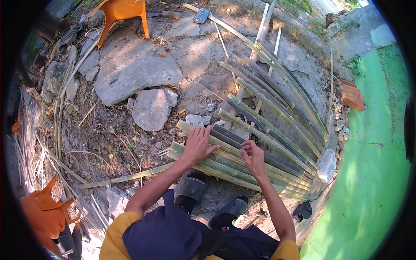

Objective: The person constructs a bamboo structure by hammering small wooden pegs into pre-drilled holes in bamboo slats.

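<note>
Split bamboo slats [225, 172], green and pale, lie side by side in front of me and converge toward the lower right. My left hand [198, 145] rests on the left ends of the near slats, fingers stretched out and thumb apart. Over a dark bamboo slat [273, 160], my right hand [253, 157] has its fingers curled together in a pinch; whatever is between them, if anything, is too small to make out. Farther off, more bamboo slats [277, 110] fan out, raised on crosswise poles [262, 32].
Broken concrete slabs [134, 71] and a rock [154, 109] lie ahead. An orange chair [123, 11], a phone [202, 16] and a knife [171, 14] are at the back. A green surface [368, 160] borders the right, beside a white stone block [327, 166].
</note>
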Demonstrator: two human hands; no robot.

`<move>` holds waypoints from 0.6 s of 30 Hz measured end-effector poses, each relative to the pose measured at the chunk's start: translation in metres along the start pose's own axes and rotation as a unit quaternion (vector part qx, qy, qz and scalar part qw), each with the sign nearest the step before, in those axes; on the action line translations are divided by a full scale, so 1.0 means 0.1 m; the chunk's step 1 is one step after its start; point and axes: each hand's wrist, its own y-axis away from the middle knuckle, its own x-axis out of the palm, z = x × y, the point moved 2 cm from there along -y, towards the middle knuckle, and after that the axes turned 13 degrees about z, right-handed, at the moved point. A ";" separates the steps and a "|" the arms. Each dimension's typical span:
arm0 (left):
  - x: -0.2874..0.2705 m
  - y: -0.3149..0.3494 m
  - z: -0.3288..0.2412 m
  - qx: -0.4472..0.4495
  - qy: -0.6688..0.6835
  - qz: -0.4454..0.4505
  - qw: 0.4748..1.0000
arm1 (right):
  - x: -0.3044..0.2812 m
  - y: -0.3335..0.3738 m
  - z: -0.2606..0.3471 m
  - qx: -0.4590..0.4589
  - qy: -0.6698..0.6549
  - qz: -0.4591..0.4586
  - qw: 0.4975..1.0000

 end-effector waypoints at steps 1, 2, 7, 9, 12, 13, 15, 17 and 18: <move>-0.10 0.00 -0.06 0.003 0.013 0.043 0.999 | 0.06 -0.02 -0.03 -0.009 -0.026 -0.025 0.999; -0.19 -0.01 -0.10 0.007 0.023 0.084 0.996 | 0.11 -0.05 -0.13 -0.008 -0.056 -0.027 0.998; -0.20 -0.01 0.03 0.016 0.013 0.137 0.990 | 0.42 -0.18 -0.26 0.004 -0.158 -0.070 0.985; -0.16 -0.03 0.09 0.022 0.025 0.149 0.988 | 0.49 -0.18 -0.28 0.013 -0.219 -0.079 0.972; -0.11 -0.05 0.13 0.055 0.044 0.123 0.990 | 0.60 -0.18 -0.30 0.029 -0.265 -0.098 0.959; -0.09 -0.05 0.13 0.056 0.049 0.112 0.991 | 0.62 -0.17 -0.30 0.032 -0.267 -0.100 0.958; -0.11 -0.07 0.11 0.060 0.053 0.105 0.991 | 0.66 -0.15 -0.30 0.045 -0.249 -0.085 0.964; -0.12 -0.07 0.12 0.049 0.065 0.140 0.987 | 0.71 -0.12 -0.24 0.022 -0.261 -0.094 0.960; -0.11 -0.06 0.14 0.050 0.064 0.143 0.986 | 0.73 -0.12 -0.20 -0.004 -0.271 -0.101 0.957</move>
